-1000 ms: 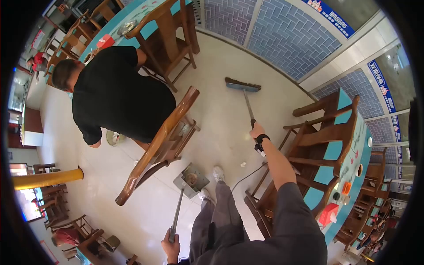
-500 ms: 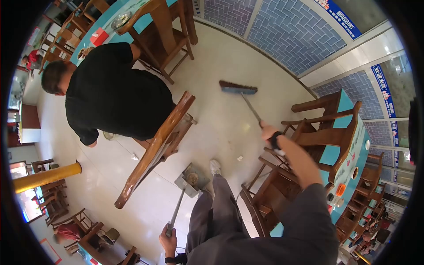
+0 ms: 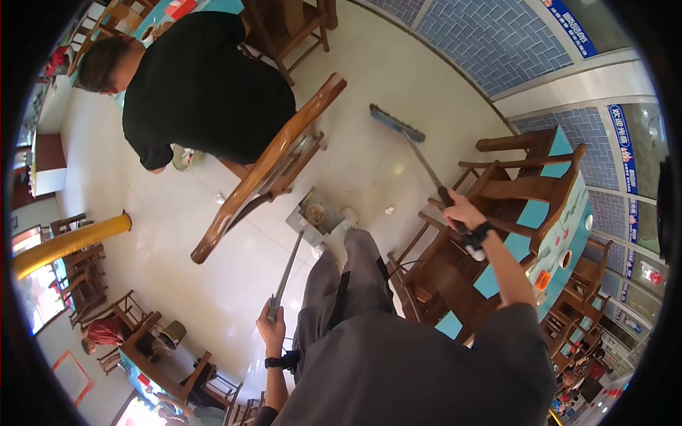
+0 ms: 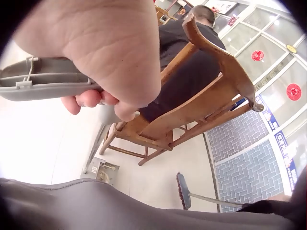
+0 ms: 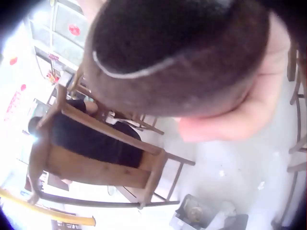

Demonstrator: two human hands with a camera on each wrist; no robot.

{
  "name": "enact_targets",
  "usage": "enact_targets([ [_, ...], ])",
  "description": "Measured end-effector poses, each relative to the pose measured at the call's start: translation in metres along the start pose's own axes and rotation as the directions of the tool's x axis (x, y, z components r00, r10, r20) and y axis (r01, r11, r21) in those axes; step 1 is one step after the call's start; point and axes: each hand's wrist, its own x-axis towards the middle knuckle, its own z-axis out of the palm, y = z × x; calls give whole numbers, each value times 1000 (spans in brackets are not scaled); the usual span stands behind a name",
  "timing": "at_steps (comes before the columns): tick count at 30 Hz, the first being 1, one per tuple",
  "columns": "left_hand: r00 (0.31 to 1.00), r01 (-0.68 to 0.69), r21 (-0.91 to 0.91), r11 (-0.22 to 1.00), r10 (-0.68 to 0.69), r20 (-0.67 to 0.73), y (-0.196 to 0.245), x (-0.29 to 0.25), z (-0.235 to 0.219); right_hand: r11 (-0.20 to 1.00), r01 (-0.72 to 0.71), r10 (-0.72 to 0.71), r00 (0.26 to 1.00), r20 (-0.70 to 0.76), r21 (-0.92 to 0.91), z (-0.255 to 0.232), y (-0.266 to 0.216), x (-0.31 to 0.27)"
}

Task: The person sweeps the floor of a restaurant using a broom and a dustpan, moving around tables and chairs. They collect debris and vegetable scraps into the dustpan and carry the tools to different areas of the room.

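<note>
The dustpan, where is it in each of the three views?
Head: dustpan on the floor at centre, by the shoe.
Left wrist: dustpan lower left, under the wooden chair.
Right wrist: dustpan at bottom centre.
Shared landmark: the wooden chair, also seen in the head and right wrist views.

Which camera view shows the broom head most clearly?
The head view: the broom head lies whole on the floor, apart from the dustpan. The left wrist view shows it small, low down. The right wrist view does not show it.

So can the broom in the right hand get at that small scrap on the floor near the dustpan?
Probably yes: the scrap lies on bare floor between broom head and dustpan, clear of the chair legs; the right hand grips the handle.
</note>
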Motion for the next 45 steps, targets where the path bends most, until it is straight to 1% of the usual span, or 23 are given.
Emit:
enact_targets([
  [2,999,-28,-52,998,26,-26,-7,-4,-6,973,15,-40,994,-102,-230,36,47,36],
  [6,998,-59,-99,993,56,-32,-20,-6,-21,909,-69,-34,971,-237,-412,110,113,55],
  [8,996,-85,-64,994,82,-44,-34,-11,-29,923,-53,-58,960,-274,-380,145,174,64],
  [12,973,-229,-43,972,228,-38,-86,-6,-32,947,-62,-33,957,-289,-314,217,235,2],
  [14,959,-280,89,956,282,-18,-104,0,-32,872,-39,-100,962,-256,-488,248,266,-29],
  [16,965,-260,66,963,257,50,-109,9,-39,946,-154,113,981,-155,-285,271,232,-99],
  [17,948,-317,91,944,314,52,-115,16,-42,954,-87,41,986,-163,-286,282,262,-102],
  [18,929,-371,113,922,367,53,-121,24,-42,908,22,-102,980,-170,-418,288,270,-112],
  [20,926,-377,160,912,370,77,-127,39,-42,994,-83,71,985,-157,-72,287,270,-138],
  [22,927,-374,135,918,362,101,-118,48,-44,994,-84,95,978,-183,67,289,278,-154],
  [24,894,-447,133,885,436,105,-113,58,-40,997,-49,59,975,-215,53,294,279,-169],
  [26,899,-434,131,891,419,126,-108,67,-32,992,-66,94,959,-266,111,297,280,-177],
  [28,887,-455,166,875,430,166,-102,77,-22,990,-52,84,965,-250,133,297,276,-181],
  [30,886,-457,176,872,427,183,-86,84,-13,977,-2,66,955,-290,213,300,259,-177],
  [32,849,-522,208,827,479,226,-76,93,1,979,-9,66,959,-277,203,304,249,-158],
  [34,856,-511,254,822,457,242,-66,104,14,987,-52,97,949,-300,154,321,250,-135],
  [36,865,-496,293,817,436,247,-56,112,22,994,-30,-12,926,-376,-105,346,261,-116],
  [37,870,-486,305,819,420,259,-52,116,24,955,-50,-54,939,-339,-292,357,277,-105],
  [38,877,-472,318,822,399,268,-51,117,25,942,-121,51,973,-224,-313,357,257,-124],
  [40,894,-442,325,836,383,231,-54,120,24,817,47,-182,967,-179,-575,356,295,-130],
  [42,909,-398,317,861,324,261,-54,119,19,923,119,-174,978,-120,-366,307,280,-166],
  [44,908,-399,312,862,324,264,-55,118,18,973,-52,43,998,-49,-223,249,262,-196],
  [45,906,-403,308,862,328,267,-55,117,17,965,-79,67,996,-55,-251,240,244,-216],
])
